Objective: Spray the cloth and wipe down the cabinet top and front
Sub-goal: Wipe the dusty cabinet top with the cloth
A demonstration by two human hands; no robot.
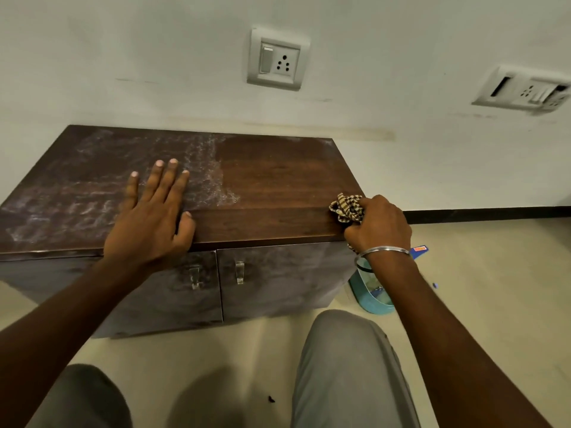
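A low dark wooden cabinet (272, 177) stands against the wall. Its top is dusty and smeared white on the left half, clean and dark on the right. My left hand (151, 217) lies flat on the top near the front edge, fingers straight and spread. My right hand (378, 225) grips a bunched brown checked cloth (344, 206) at the top's front right corner. The two front doors (278, 279) look dusty and carry clear handles. A teal spray bottle (369, 291) stands on the floor beside the cabinet's right side, partly hidden by my right forearm.
Two wall sockets (276, 58) (525, 89) sit above the cabinet. My knees in grey trousers (346, 366) are close in front of the doors. Beige floor (482, 273) stretches to the right, with a small blue scrap on it.
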